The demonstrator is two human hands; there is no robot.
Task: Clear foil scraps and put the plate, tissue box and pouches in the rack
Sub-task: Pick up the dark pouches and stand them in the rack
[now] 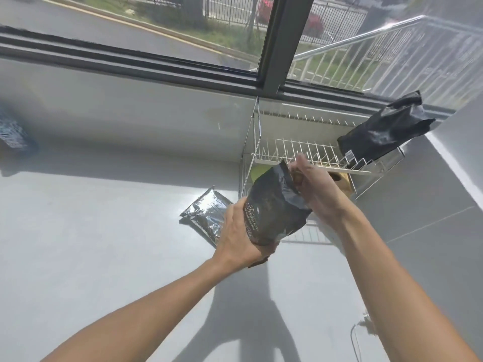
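A black pouch with gold lettering (274,212) is held up in front of the white wire rack (295,152). My left hand (240,236) grips its bottom. My right hand (316,189) pinches its top edge. Another black pouch (381,131) leans on the rack's upper tier at the right. A silver foil pouch (206,212) lies flat on the grey surface, left of the rack and behind my left hand. On the rack's lower tier a green thing (258,172) and a brown thing (342,180) show partly.
A blue patterned item (13,134) sits at the far left edge. A window frame (156,64) runs along the back, with a post (277,43) above the rack. A thin cable (355,335) lies at the lower right. A grey wall (431,205) stands right of the rack.
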